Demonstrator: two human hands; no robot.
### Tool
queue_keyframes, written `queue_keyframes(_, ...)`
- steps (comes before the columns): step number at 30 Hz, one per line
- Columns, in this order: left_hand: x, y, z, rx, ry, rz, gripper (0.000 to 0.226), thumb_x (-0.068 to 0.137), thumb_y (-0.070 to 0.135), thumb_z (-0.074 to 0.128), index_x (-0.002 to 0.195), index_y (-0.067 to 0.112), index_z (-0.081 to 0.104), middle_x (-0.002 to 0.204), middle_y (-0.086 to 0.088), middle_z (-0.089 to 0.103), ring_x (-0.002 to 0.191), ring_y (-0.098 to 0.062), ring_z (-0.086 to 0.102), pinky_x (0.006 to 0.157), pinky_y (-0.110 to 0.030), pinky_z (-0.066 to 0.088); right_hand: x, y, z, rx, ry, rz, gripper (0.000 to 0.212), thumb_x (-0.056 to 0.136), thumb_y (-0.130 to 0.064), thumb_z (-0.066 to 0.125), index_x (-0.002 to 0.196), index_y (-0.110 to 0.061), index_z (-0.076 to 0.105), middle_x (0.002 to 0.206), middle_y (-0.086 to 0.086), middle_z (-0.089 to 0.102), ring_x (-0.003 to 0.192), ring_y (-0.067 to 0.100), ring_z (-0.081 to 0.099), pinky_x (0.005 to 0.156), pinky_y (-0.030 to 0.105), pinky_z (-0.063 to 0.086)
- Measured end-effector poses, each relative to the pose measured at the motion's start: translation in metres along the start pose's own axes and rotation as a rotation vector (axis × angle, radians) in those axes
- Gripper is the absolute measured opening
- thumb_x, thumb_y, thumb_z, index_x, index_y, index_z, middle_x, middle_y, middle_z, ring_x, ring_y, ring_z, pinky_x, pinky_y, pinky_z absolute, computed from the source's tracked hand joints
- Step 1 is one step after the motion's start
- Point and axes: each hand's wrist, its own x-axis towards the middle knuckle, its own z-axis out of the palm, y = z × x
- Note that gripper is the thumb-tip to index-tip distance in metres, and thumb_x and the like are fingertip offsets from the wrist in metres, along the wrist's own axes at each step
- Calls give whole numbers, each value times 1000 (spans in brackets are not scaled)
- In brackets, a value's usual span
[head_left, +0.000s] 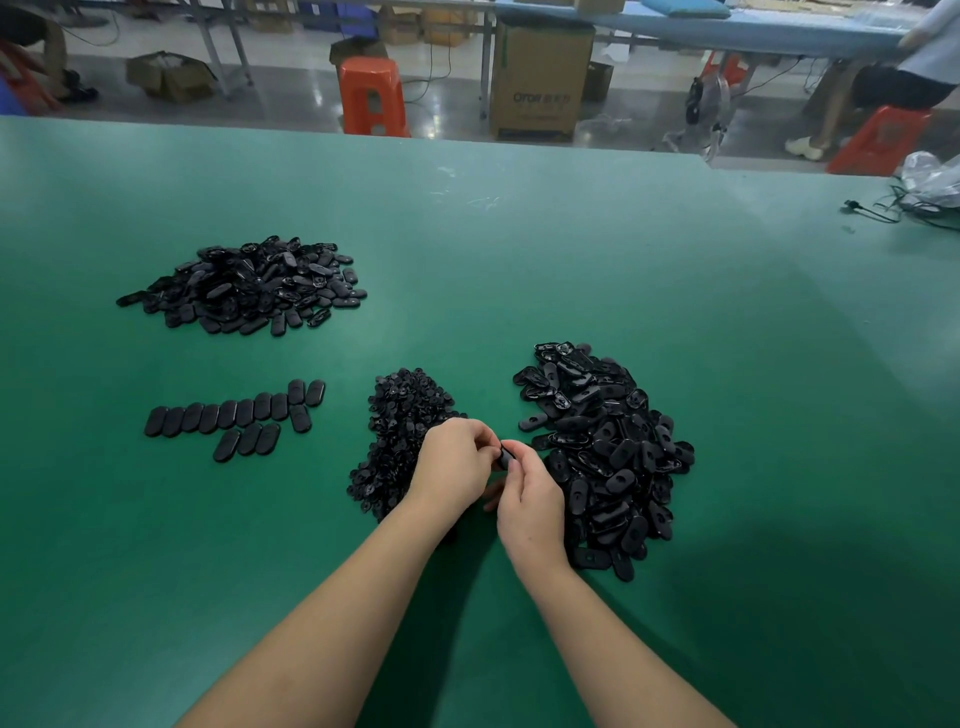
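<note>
My left hand (456, 465) and my right hand (531, 501) meet over the green table (519, 260), both pinching one small black plastic piece (506, 455) between their fingertips. Most of that piece is hidden by my fingers. Just left of my hands lies a heap of small black round parts (400, 431). To the right sits a larger heap of black oval shells (597, 447). A third heap of oval shells (249, 286) lies far left. Below it, several closed oval pieces (239, 415) are laid side by side in rows.
The table's far edge runs across the top. Beyond it stand an orange stool (371, 96), a cardboard box (540, 78), another orange stool (878, 137) with a seated person, and a fan (701, 111). Black cables and a plastic bag (930, 182) lie at the table's right corner.
</note>
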Motion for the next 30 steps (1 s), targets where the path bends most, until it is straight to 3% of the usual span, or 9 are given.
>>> queue_keyframes(2,-1,0,1,-8,24,17,12,91,14,67,84,20,74,82,5,72,78,-11,65,76,-25,53,0,1,0,13,1,6,29,106,-11,41,122,-15,65,96,1,73,77,21,69,79,42,56)
queue_keyframes(6,0,-4,1,-65,56,5,7,85,16,74,82,22,72,78,7,69,74,-9,63,67,-21,47,1,3,0,46,3,14,28,106,-11,40,121,-15,64,92,0,73,68,15,68,75,39,57)
queue_keyframes(10,4,-12,-2,-181,-15,-46,18,84,22,80,100,26,72,89,4,71,84,-11,65,75,-25,47,1,4,1,135,4,38,28,106,-8,39,119,-15,63,87,3,71,63,10,65,64,31,58)
queue_keyframes(13,6,-14,-2,-269,-64,-78,12,83,22,82,89,29,74,84,2,75,73,-12,64,68,-26,48,1,3,1,165,17,33,29,107,-9,37,114,-22,62,81,7,67,57,9,61,57,21,52)
queue_keyframes(17,6,-15,0,-376,-81,-130,11,84,16,81,87,24,75,86,-5,75,55,-8,52,56,-24,41,1,3,1,187,23,35,30,108,-10,36,111,-27,60,81,5,65,55,9,60,58,24,54)
queue_keyframes(21,5,-14,2,-495,-89,-184,9,87,7,77,89,15,74,87,-13,74,42,-5,45,48,-20,38,1,4,1,208,28,38,31,108,-10,35,108,-29,60,82,6,65,56,9,60,62,38,59)
queue_keyframes(30,6,-15,3,-570,-126,-203,9,88,3,75,92,9,72,87,-19,72,37,-3,45,42,-20,39,1,2,0,227,21,54,33,108,-11,36,103,-34,59,78,6,63,57,10,61,62,39,59)
